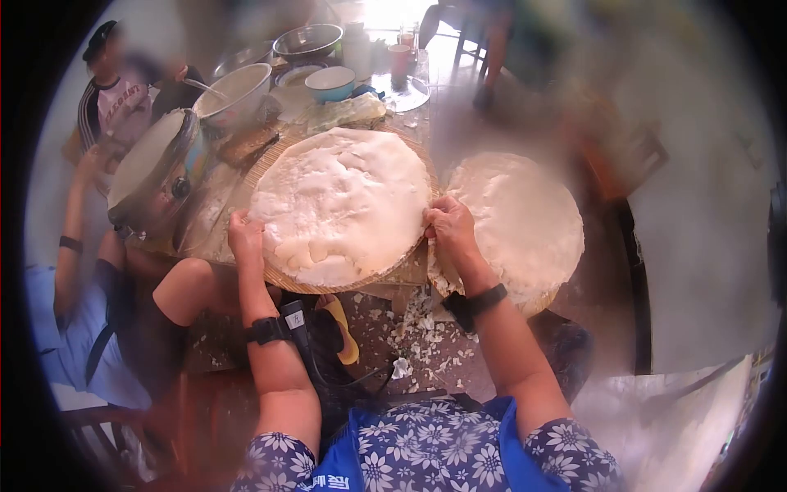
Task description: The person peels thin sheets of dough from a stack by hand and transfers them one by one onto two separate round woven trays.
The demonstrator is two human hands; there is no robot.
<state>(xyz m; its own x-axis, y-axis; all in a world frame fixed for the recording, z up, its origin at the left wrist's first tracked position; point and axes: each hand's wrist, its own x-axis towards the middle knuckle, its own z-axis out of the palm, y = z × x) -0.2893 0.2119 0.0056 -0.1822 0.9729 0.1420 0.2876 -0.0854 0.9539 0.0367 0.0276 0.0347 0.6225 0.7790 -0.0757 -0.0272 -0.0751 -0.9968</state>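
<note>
A large round sheet of thin pale flatbread (344, 205) lies in front of me on a round woven tray (324, 287), its surface wrinkled and its edge flaking. My left hand (247, 236) is closed in a pinch at the sheet's left edge. At the right edge, the fingers of my right hand (447, 219) are pinched together on the same sheet. Both thumbs and fingertips partly hide the rim there. Just right of my right hand is a second round of flatbread (525, 217), apparently a stack, its lower edge ragged.
A round griddle (152, 160) with a dark knob stands on the left, near a seated person (115, 98). Behind are a large white bowl (238, 90) with a utensil, a blue bowl (331, 84) and a red cup (399, 61). White crumbs (418, 336) litter the floor below.
</note>
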